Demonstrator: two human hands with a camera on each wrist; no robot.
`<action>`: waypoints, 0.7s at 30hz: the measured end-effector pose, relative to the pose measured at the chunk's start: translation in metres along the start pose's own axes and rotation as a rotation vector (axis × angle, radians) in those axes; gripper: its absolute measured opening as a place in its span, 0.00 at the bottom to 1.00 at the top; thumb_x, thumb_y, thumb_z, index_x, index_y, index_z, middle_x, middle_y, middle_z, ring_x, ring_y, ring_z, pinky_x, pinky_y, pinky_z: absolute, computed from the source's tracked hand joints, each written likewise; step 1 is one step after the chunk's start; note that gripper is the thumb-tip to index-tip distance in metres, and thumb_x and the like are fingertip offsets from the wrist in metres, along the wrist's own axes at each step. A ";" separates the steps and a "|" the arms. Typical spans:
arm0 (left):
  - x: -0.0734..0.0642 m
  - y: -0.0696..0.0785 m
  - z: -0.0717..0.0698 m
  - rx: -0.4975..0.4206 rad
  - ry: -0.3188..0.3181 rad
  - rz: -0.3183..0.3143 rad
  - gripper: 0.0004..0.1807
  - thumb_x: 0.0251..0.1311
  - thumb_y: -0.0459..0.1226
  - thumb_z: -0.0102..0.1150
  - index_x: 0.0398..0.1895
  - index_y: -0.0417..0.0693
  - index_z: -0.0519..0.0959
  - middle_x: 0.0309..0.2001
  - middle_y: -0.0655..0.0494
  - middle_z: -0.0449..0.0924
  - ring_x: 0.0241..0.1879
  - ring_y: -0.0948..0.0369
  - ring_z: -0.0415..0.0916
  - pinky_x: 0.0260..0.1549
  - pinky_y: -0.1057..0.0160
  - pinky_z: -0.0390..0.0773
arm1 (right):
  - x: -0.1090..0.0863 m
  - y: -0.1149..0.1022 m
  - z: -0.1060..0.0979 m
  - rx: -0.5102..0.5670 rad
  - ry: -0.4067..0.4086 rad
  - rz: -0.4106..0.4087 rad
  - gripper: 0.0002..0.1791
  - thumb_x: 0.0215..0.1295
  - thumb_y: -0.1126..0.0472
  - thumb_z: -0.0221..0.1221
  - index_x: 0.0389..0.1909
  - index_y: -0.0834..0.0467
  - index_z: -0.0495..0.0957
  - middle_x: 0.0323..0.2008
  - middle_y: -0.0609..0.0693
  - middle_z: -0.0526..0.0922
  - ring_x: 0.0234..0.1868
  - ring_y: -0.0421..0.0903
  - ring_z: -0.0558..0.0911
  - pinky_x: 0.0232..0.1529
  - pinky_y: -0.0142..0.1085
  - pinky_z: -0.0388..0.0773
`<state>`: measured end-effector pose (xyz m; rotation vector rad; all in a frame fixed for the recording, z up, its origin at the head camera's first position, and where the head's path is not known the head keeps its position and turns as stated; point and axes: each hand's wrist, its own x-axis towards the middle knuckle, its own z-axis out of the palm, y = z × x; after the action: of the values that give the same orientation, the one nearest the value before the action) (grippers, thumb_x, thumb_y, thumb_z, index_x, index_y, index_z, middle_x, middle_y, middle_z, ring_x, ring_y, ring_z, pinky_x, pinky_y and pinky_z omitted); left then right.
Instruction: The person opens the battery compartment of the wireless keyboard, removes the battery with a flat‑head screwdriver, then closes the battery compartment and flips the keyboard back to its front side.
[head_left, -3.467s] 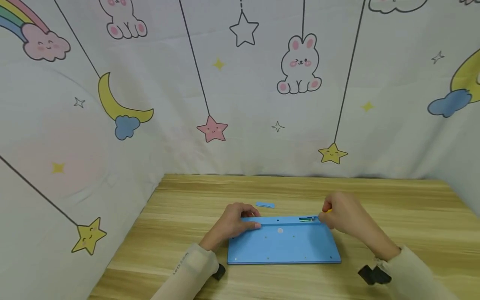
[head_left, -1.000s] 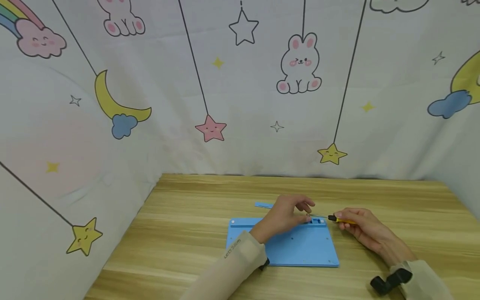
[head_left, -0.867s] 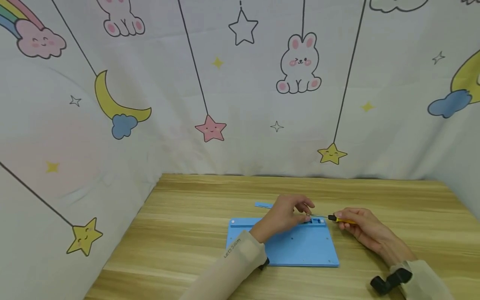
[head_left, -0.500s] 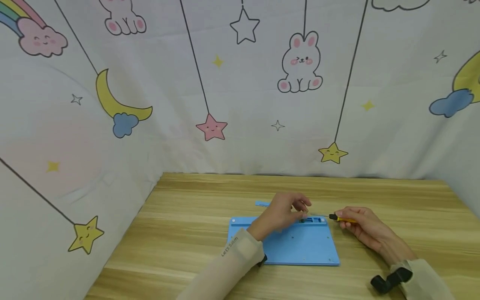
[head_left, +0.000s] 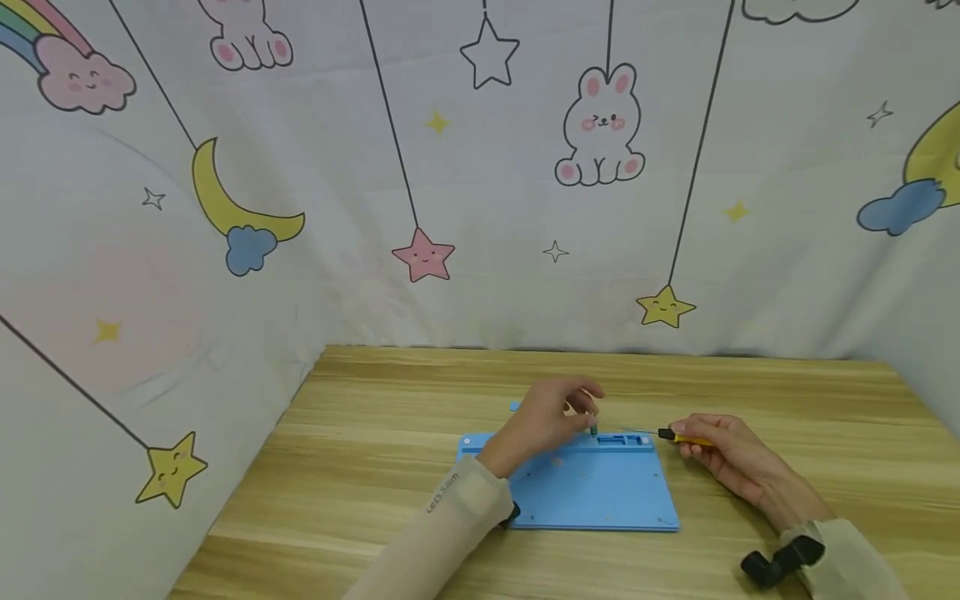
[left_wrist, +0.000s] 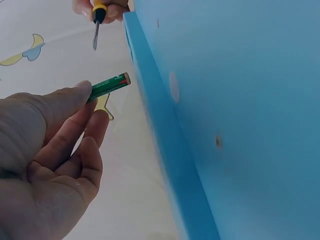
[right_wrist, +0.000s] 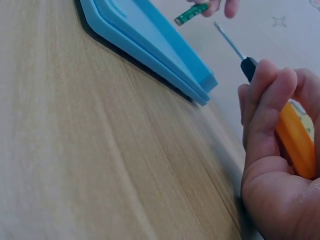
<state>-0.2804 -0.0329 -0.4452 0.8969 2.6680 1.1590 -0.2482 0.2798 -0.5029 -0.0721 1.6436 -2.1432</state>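
Note:
A flat blue device, which looks like a keyboard lying face down, has an uncovered battery compartment along its far edge. My left hand pinches a small green battery between thumb and fingertips, just above that edge and left of the compartment. Off the device's right side, my right hand holds a screwdriver with a yellow handle and black collar. Its thin metal shaft points left, toward the compartment, and its tip is apart from the battery.
Behind the left hand, the end of a blue strip shows on the wooden table; the hand hides most of it. A printed cloth hangs behind the table.
The right hand has come down beside the device with the screwdriver. The left hand went from the device's left end to the compartment, and now moves left and up with the battery.

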 end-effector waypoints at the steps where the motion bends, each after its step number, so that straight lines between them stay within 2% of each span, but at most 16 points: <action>1: -0.001 -0.002 -0.002 -0.008 0.005 -0.014 0.18 0.70 0.34 0.70 0.61 0.52 0.84 0.45 0.61 0.91 0.43 0.69 0.81 0.46 0.72 0.80 | 0.000 0.000 0.000 0.001 -0.002 -0.002 0.16 0.82 0.67 0.54 0.40 0.54 0.91 0.35 0.44 0.86 0.32 0.33 0.84 0.37 0.23 0.84; 8: -0.004 -0.021 -0.022 -0.032 0.039 -0.064 0.22 0.69 0.35 0.72 0.64 0.55 0.82 0.45 0.60 0.90 0.44 0.67 0.83 0.48 0.67 0.81 | -0.003 0.004 -0.004 -0.005 0.028 -0.015 0.15 0.83 0.65 0.54 0.42 0.53 0.90 0.36 0.43 0.87 0.34 0.34 0.85 0.38 0.23 0.83; 13: -0.007 -0.039 -0.034 -0.066 0.059 -0.123 0.22 0.67 0.34 0.73 0.63 0.52 0.83 0.45 0.56 0.91 0.42 0.64 0.83 0.42 0.65 0.81 | -0.006 0.006 -0.003 0.033 0.030 -0.052 0.15 0.84 0.66 0.53 0.46 0.54 0.90 0.41 0.44 0.90 0.39 0.35 0.88 0.44 0.24 0.85; 15: -0.008 -0.045 -0.037 -0.069 0.061 -0.140 0.22 0.67 0.33 0.73 0.63 0.49 0.83 0.44 0.54 0.91 0.41 0.62 0.84 0.40 0.65 0.82 | -0.007 0.005 0.001 0.038 0.059 -0.066 0.14 0.83 0.66 0.55 0.46 0.53 0.90 0.42 0.45 0.91 0.41 0.36 0.90 0.46 0.26 0.86; 17: -0.008 -0.050 -0.038 -0.066 0.061 -0.151 0.21 0.66 0.32 0.74 0.62 0.45 0.83 0.44 0.51 0.91 0.41 0.61 0.85 0.41 0.64 0.83 | -0.008 0.004 0.006 0.023 0.124 -0.079 0.13 0.82 0.66 0.57 0.45 0.52 0.91 0.42 0.45 0.91 0.42 0.38 0.91 0.47 0.28 0.87; 19: -0.009 -0.055 -0.038 -0.053 0.060 -0.174 0.21 0.66 0.33 0.74 0.61 0.43 0.84 0.44 0.51 0.91 0.41 0.61 0.85 0.42 0.63 0.84 | -0.008 0.003 0.012 -0.018 0.223 -0.083 0.10 0.79 0.65 0.62 0.44 0.52 0.92 0.41 0.43 0.92 0.42 0.38 0.91 0.47 0.29 0.88; 21: -0.011 -0.058 -0.039 -0.042 0.062 -0.201 0.20 0.66 0.34 0.75 0.59 0.42 0.85 0.44 0.50 0.90 0.41 0.60 0.85 0.44 0.61 0.85 | -0.009 0.002 0.017 -0.124 0.348 -0.073 0.06 0.76 0.59 0.67 0.42 0.50 0.92 0.39 0.38 0.92 0.41 0.36 0.91 0.46 0.30 0.88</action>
<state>-0.3113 -0.0948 -0.4593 0.5790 2.6952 1.2093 -0.2340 0.2677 -0.4982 0.2188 1.9948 -2.2000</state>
